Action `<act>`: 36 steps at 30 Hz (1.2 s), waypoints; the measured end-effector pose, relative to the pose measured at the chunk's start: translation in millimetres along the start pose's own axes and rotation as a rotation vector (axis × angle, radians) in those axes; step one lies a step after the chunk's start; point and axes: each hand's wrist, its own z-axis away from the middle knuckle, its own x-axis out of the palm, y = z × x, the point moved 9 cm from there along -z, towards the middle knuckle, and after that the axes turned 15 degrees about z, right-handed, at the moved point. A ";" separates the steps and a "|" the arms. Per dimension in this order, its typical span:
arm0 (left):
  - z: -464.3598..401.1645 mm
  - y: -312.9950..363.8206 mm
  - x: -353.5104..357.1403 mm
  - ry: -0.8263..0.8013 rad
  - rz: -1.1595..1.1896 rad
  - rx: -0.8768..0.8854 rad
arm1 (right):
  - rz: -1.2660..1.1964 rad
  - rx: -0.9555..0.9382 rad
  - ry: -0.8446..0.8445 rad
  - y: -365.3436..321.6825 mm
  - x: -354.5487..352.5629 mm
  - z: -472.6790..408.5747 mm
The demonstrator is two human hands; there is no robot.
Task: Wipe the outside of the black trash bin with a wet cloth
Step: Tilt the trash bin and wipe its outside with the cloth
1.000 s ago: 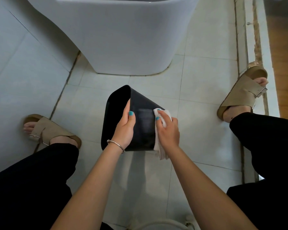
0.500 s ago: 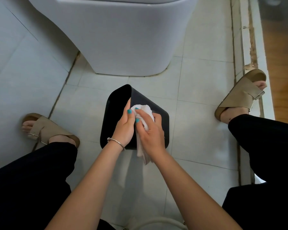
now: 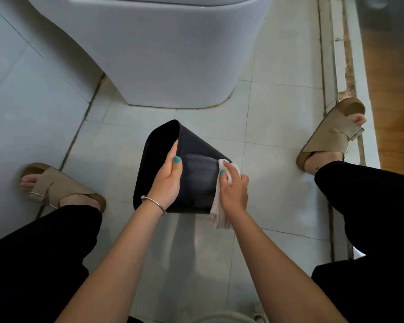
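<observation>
Half a second before, the right hand [image 3: 234, 191] had pressed the cloth [image 3: 219, 206] beside the left thumb; it had since slid toward three o'clock, to the bin's base end, leaving a dull damp streak on the glossy wall. The black trash bin [image 3: 196, 183] lay on its side, held above the pale tiled floor [image 3: 278, 171], its smooth tapered plastic body running nine to three o'clock, the rounded-rectangular mouth facing nine. The left hand [image 3: 167, 183] gripped the rim, thumb outside. The right hand's fingers clutched the limp, off-white cloth against the wall.
</observation>
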 end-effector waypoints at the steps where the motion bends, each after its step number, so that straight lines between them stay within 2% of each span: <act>1: -0.5 -0.2 -0.4 0.002 -0.008 0.000 | 0.001 0.005 0.006 0.2 1.6 2.4; 4: -0.1 -3.1 -3.5 0.024 0.002 -0.006 | 0.009 -0.070 0.014 -15.2 4.1 17.1; 9: 0.1 -5.5 -1.9 0.040 -0.028 -0.025 | 0.054 -0.382 0.044 -67.9 3.4 51.2; 12: 1.2 -5.7 -1.0 0.029 -0.021 -0.044 | 0.043 -0.451 0.057 -72.9 3.1 53.6; 17: -1.1 -3.1 -3.1 0.023 -0.038 -0.052 | 0.091 -0.407 0.089 -47.4 4.0 31.3; 21: -0.5 -1.2 -1.7 0.027 -0.031 -0.054 | 0.104 -0.228 0.061 -8.5 5.1 -1.7; 27: 0.4 6.7 26.6 -0.052 -0.051 -0.024 | 0.063 -0.007 0.039 41.0 0.6 -35.7; 36: -6.2 -9.1 -2.7 -0.023 -0.016 -0.024 | 0.049 -0.032 0.063 17.7 4.5 -18.4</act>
